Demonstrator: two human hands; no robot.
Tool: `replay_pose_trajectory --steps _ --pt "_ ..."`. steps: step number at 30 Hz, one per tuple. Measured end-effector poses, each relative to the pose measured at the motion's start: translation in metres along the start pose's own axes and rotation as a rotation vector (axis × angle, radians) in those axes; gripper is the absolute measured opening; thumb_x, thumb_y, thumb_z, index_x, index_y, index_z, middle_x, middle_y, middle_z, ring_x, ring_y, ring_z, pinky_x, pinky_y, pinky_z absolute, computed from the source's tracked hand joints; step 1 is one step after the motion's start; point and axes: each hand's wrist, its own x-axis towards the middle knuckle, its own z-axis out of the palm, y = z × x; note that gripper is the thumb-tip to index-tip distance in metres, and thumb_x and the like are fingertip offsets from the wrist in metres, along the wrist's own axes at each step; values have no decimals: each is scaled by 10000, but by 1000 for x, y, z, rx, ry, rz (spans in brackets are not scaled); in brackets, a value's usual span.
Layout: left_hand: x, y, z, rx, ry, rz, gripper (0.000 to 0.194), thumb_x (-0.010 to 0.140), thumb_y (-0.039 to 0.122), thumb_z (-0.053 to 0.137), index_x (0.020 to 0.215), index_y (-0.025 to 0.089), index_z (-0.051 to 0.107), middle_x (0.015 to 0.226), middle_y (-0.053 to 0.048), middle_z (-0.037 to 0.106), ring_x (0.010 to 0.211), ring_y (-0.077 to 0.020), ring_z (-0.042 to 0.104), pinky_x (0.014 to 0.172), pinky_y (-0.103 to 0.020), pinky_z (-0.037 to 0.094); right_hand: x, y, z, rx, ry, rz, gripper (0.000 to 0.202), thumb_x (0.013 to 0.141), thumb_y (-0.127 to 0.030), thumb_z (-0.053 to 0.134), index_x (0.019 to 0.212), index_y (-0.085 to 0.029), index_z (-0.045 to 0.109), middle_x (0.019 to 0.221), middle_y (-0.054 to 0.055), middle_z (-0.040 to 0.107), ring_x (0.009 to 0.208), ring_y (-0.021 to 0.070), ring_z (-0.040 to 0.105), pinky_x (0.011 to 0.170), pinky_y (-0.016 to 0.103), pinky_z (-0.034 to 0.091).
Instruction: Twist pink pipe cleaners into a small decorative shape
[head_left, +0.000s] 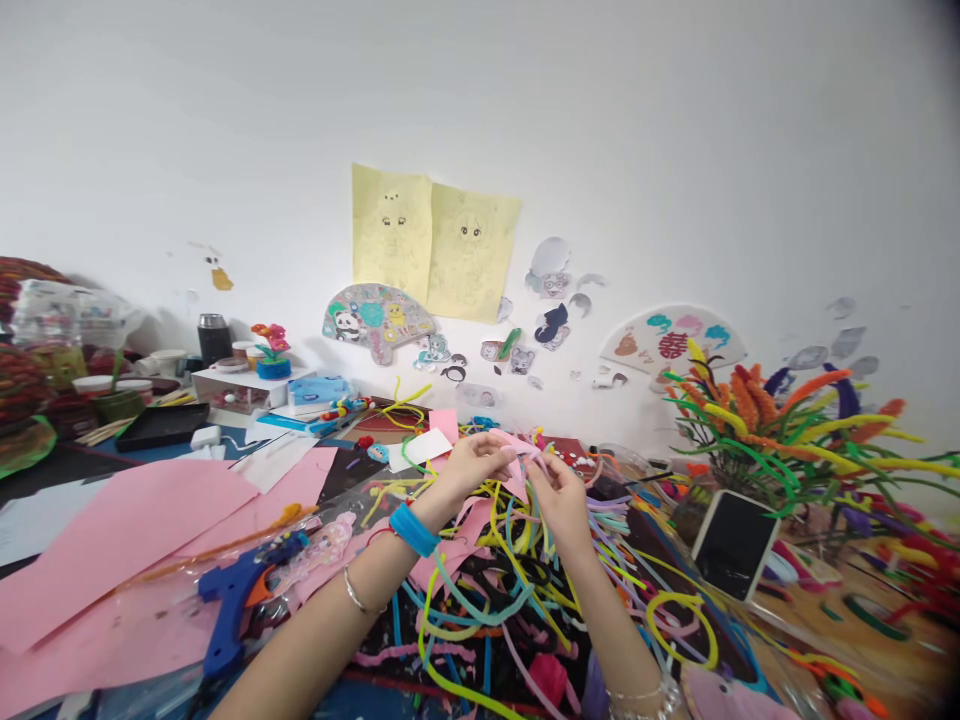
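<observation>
Above the middle of the cluttered table, my left hand (480, 465) pinches a pale pink strip (523, 450), its fingers pressed together. Close on its right, my right hand (556, 492) grips the other side of the same strip with thumb and fingertips. The two hands nearly touch. Below them lies a tangle of yellow, green, blue and lilac pipe cleaners (517, 600). Pink paper pieces (469, 530) show among the strands beneath my left wrist. Whether the strip is paper or pipe cleaner is too small to tell.
A blue glue gun (236, 600) and large pink sheets (135, 510) lie at the left. A phone (735, 545) leans at the right before a bunch of pipe-cleaner flowers (757, 410). A black tray (163, 426) and a white box (236, 392) stand at the back left.
</observation>
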Motion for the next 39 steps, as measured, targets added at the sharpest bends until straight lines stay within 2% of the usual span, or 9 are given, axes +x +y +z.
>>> replay_pose_trajectory --steps 4,10,17,20,24,30,34,36,39 --pt "0 -1 -2 57 -77 -37 345 634 410 746 720 90 651 584 -23 633 540 -107 600 602 -234 489 2 1 -5 -76 57 -96 298 762 -355 624 1004 -181 610 1006 75 653 945 219 598 829 338 468" --pt "0 -4 -1 97 -172 -111 406 625 490 721 660 88 675 600 -50 658 555 -124 609 626 -261 486 -1 -10 -12 -448 66 -386 253 857 -267 505 1073 -204 620 1005 80 628 878 200 592 789 341 475" --pt "3 -9 -4 65 -155 -114 406 649 488 707 695 85 684 664 -74 678 600 -135 623 677 -279 494 -2 -4 -15 -626 30 -507 207 893 -269 473 1015 -216 631 978 60 655 930 201 602 838 342 460" --pt "4 -13 -2 34 -130 -111 397 661 480 700 730 90 686 677 -76 683 621 -144 633 703 -293 501 -1 0 -17 -659 65 -481 201 899 -288 464 972 -203 631 945 61 676 906 203 622 828 334 463" --pt "3 -16 0 5 -98 -104 381 670 450 706 770 83 697 688 -85 689 655 -157 644 744 -313 508 1 3 -18 -701 87 -424 273 891 -329 462 1077 -195 611 1077 84 670 980 225 621 847 340 460" --pt "4 -22 -1 -75 -57 -77 345 696 398 703 849 89 691 778 -95 703 705 -161 662 789 -318 519 3 4 -21 -718 195 -301 226 832 -357 530 912 -201 673 873 69 715 768 228 653 731 334 464" --pt "5 -25 -3 -114 -53 -84 334 707 362 701 902 91 676 797 -107 709 746 -168 672 809 -315 522 3 1 -21 -380 324 -133 217 752 -382 624 841 -192 677 809 71 706 777 232 644 741 339 463" --pt "5 -26 -2 -112 -65 -88 319 689 350 718 864 88 673 792 -112 707 746 -174 674 809 -321 524 4 2 -20 -168 336 -66 244 728 -389 647 845 -175 659 832 79 702 798 224 645 748 335 481" --pt "5 -28 -1 -83 -85 -88 296 649 340 750 785 92 665 768 -100 701 706 -172 671 785 -325 530 5 5 -18 -39 333 -7 262 719 -387 656 845 -159 629 803 74 697 767 211 655 726 333 503"
